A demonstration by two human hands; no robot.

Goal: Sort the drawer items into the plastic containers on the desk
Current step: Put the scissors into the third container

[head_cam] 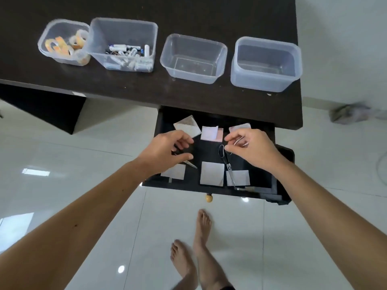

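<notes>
The dark drawer (272, 181) is pulled out under the desk. In it lie several white paper pads, such as one (211, 173) near the front, and black-handled scissors (227, 164). Smaller scissors (190, 163) lie partly under my left hand (167, 149), which hovers with loosely curled fingers and holds nothing I can see. My right hand (251, 147) hangs over the right back of the drawer, its curled fingertips close to the black scissors' handles. On the desk stand a container of tape rolls (62, 42), one of batteries (123, 45), and two empty ones (193, 58) (266, 63).
The dark desk (188, 95) ends at its right edge near the last container. The drawer has a round wooden knob (209, 198) at its front. My bare feet (194, 248) stand on glossy white tiles. A crumpled cloth (351, 114) lies on the floor at right.
</notes>
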